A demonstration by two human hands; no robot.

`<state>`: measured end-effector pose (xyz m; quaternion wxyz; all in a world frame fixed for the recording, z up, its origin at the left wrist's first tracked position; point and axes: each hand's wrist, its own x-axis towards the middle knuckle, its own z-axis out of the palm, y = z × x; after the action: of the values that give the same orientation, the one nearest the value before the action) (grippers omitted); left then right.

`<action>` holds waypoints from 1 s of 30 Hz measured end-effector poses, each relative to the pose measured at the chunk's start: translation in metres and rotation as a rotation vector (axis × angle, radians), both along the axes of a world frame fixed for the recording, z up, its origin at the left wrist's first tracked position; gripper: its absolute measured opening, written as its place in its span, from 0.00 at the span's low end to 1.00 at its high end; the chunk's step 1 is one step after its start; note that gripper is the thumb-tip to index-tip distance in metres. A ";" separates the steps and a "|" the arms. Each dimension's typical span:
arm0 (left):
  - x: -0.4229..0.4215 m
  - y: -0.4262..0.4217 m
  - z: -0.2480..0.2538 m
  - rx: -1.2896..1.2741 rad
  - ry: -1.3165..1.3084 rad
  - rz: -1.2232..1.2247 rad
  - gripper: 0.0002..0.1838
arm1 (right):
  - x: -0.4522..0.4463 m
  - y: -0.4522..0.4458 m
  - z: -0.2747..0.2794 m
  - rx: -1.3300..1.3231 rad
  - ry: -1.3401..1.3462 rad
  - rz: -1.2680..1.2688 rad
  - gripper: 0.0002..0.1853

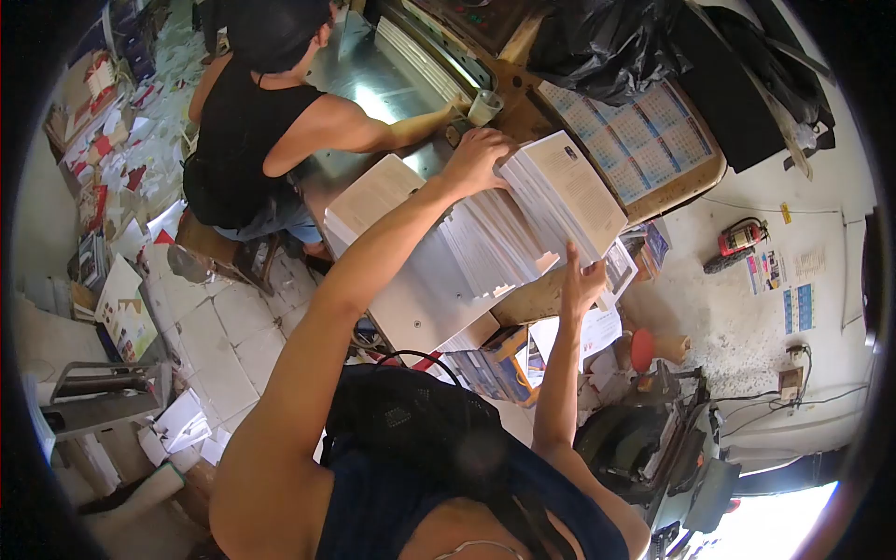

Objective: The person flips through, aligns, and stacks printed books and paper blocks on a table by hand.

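A thick stack of unbound printed pages [574,191] is between my two hands at the right end of the metal table [420,313]. My left hand [481,159] grips its far left corner, fingers on top. At the near edge of the same stack, my right hand [583,280] is closed with the thumb up against the pages. A row of page bundles [471,247] lies directly beside the stack on the left. Farther left rests another pile of printed pages [373,201].
A co-worker in a black top [257,140] sits across the table, one arm reaching toward a clear cup [484,107]. A calendar sheet [635,140] lies beyond the stack. Books [499,373] fill a shelf below. Paper scraps [187,65] litter the floor.
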<state>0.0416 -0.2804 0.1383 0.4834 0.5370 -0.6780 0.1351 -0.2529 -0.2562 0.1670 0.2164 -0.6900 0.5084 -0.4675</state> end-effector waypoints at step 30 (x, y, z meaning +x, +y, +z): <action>0.003 -0.017 0.044 0.568 0.011 -0.004 0.37 | -0.007 -0.025 0.020 0.674 -0.917 0.389 0.35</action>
<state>0.0448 -0.2969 0.1827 0.3177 0.6504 -0.6870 -0.0642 -0.2600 -0.2810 0.1874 0.7021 -0.3917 0.3479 -0.4822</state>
